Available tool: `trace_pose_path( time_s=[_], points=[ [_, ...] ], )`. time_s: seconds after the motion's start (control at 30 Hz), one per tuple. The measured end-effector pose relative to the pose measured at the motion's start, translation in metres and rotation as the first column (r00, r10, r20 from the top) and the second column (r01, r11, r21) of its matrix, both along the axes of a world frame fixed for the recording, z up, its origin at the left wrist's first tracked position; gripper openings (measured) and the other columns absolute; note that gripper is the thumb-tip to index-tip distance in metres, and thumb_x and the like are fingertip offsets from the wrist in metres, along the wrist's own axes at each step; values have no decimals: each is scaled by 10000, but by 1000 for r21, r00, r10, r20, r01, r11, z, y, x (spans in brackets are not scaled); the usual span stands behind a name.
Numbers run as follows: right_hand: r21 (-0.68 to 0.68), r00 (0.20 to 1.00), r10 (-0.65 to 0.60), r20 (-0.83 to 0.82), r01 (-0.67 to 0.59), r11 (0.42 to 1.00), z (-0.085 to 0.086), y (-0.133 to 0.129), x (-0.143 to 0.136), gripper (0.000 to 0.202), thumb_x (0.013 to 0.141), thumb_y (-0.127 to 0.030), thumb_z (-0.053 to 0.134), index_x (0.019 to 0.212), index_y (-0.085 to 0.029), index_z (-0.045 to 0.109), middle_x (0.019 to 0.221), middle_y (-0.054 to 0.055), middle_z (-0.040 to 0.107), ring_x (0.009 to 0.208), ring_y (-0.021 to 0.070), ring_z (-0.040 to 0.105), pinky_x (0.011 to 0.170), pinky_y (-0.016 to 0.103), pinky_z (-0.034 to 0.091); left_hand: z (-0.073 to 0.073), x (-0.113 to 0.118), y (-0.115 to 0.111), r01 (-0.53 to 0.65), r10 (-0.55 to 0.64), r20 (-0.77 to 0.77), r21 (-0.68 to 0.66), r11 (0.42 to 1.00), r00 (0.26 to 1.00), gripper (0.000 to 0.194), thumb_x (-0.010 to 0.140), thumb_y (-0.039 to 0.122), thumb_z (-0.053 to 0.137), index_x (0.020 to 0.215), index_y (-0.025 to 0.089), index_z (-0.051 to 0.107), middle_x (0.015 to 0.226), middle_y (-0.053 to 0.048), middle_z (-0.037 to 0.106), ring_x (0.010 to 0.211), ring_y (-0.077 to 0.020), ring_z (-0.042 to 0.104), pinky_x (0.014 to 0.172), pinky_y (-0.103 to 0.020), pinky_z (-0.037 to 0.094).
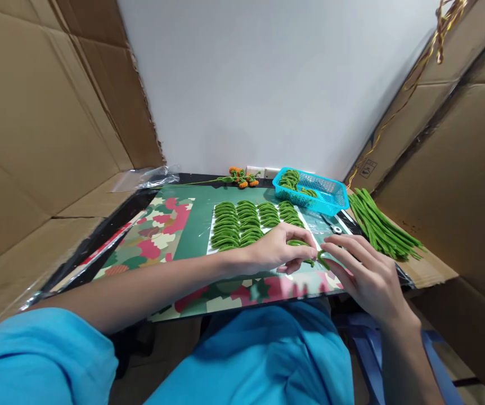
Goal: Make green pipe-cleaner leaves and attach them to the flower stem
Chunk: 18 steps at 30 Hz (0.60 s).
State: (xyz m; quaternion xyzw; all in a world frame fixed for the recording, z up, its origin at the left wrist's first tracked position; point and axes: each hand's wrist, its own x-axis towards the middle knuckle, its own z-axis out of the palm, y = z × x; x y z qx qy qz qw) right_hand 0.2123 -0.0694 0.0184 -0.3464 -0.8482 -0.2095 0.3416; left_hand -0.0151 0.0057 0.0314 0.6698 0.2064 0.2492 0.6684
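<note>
4 columns of curved green chenille pieces (225,225) lie on a white sheet (209,242), which rests on the green, camouflage-patterned surface (199,214). At the sheet's near right corner, I see the person's left hand (282,247) curled inward, thumb and fingers pinched together on a bent green chenille stem (322,260). Just right of the sheet, the right hand (369,270) has its fingers bent and slightly parted, the same stem near the thumb and fingertips; from here I cannot tell whether they grip it. Behind the sheet, toward its right, a turquoise plastic basket (340,198) holds more curved pieces. Scissors (336,229) lie to the sheet's right, and farther right, a bundle of straight green chenille stems (381,225). Orange chenille flowers (242,184) lie behind the sheet.
</note>
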Motion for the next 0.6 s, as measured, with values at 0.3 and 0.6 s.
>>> trace_pose_path(
  time_s=[0.3,0.6],
  points=[
    [234,986,2,166,-41,971,-4,3,-7,306,947,-66,694,1249,-45,647,976,142,799,818,252,733,746,370,582,-1,0,1,22,-22,17,-50,998,1000,387,820,492,850,823,147,677,502,41,558,390,-82,462,387,-193,339],
    [270,974,32,225,-94,958,-3,4,-5,187,978,-136,655,1152,-205,650,779,34,751,651,196,676,617,344,497,5,-2,-2,100,-100,-6,-33,994,995,353,865,464,821,853,160,642,548,27,590,443,-83,488,438,-191,375]
  ],
)
